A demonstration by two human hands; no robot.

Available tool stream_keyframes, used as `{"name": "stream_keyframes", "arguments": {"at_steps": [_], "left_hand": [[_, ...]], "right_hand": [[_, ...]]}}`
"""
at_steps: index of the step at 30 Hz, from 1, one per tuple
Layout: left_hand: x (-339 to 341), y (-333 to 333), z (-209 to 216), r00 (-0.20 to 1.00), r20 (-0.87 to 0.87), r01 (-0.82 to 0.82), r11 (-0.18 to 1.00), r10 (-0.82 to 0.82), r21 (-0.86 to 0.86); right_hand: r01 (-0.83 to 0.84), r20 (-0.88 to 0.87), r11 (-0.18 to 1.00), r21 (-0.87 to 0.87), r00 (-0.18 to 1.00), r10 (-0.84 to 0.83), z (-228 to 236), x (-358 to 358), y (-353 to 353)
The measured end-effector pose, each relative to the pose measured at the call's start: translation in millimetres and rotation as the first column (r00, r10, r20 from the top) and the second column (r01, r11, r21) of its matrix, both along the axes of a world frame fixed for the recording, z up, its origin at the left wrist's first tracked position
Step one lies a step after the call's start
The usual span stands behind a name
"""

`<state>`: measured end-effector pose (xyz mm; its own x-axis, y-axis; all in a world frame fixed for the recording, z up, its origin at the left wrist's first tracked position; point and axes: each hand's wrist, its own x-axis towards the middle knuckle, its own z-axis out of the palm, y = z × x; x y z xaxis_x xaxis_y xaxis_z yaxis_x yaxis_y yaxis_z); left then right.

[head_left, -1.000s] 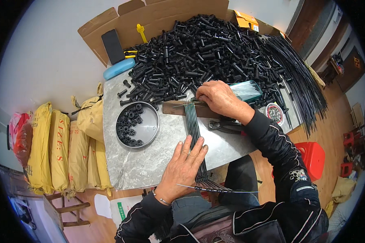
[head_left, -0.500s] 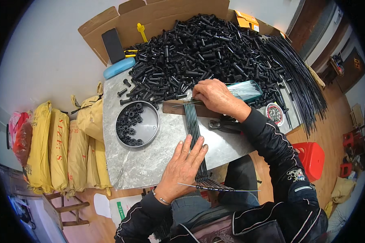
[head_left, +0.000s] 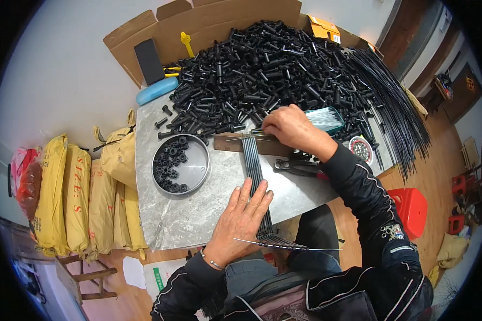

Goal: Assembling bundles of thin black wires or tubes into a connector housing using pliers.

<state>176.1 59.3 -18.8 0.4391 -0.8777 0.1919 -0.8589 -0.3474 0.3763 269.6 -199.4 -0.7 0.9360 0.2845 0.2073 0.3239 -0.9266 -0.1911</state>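
Left hand (head_left: 245, 216): flat, palm down, fingers spread and extended, pressing on a row of thin black rods (head_left: 254, 176) lying side by side on the grey table (head_left: 187, 214). Nothing is clasped; the hand only bears down on them.

Right hand (head_left: 290, 128): fingers curled down at the far end of the same rods, where they meet a brown wooden block (head_left: 227, 143). Whether the fingertips pinch a rod or merely touch is hidden under the knuckles; cannot tell.

The rods run from the block toward the person and overhang the near table edge, where a thin wire (head_left: 284, 247) crosses their ends.

Left of the rods: a round metal tray (head_left: 198, 163) holding a few black plastic pieces, with bare table surface between tray and rods. Just right of the rods: pliers (head_left: 297, 167), near the right forearm. Beyond the block: a large heap of black plastic tubes (head_left: 268, 59), reaching up to a cardboard box (head_left: 225, 21). Far right: a bundle of long black rods (head_left: 396, 107) overhanging the table's right edge.
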Motion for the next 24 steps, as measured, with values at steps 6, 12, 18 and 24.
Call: {"name": "stream_keyframes", "arguments": {"at_steps": [6, 12, 18, 24], "left_hand": [[2.4, -1.4, -1.2, 1.000, 0.016, 0.004, 1.000, -0.004, 0.000], [-2.1, 0.0, 3.4, 0.999, 0.040, -0.032, 0.999, 0.033, -0.017], [-5.5, 12.1, 17.6, 0.967, 0.212, 0.132, 0.989, -0.142, 0.063], [-16.6, 48.9, 170.9, 0.959, 0.133, -0.067, 0.657, 0.251, -0.751]], "right_hand": [[0.032, 0.065, 0.992, 0.122, 0.997, -0.040, -6.5, 2.2, 18.7], [-0.247, 0.300, 0.949, -0.195, 0.906, 0.298, 5.9, -45.2, 39.2], [-0.330, 0.262, 0.863, -0.383, 0.857, 0.444, -8.3, -59.0, 44.1], [-0.358, -0.233, 0.595, 0.720, 0.682, 0.693, 77.1, -152.6, 78.2]]}}
